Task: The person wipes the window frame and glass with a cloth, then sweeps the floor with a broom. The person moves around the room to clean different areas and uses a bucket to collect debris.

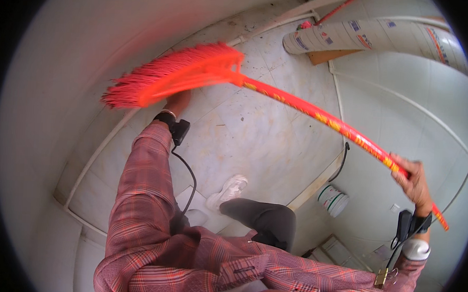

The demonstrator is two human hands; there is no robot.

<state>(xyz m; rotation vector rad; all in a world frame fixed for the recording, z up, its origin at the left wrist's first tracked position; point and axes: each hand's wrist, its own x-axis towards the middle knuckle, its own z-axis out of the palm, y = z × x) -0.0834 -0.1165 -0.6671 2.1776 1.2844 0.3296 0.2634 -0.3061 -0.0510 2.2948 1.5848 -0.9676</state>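
Note:
A broom with a red-orange plastic head and red bristles (174, 71) is held up across the view, its head at the upper left. My right hand (414, 183) is closed around the red printed handle (317, 116) near its far end, which sticks out below the fist. My left hand (180, 101) is reached forward behind the broom head. Its fingers are covered by the head, so I cannot see whether they touch or hold anything. A black strapped device sits on each wrist.
Tiled floor (234, 142) with scattered specks of debris lies below. Large white PVC-wrapped rolls or pipes (376, 36) are at the upper right, beside another red stick (336, 10). A white bucket (333, 200) stands at right, near a black cable (341, 162). Pale walls rise on both sides.

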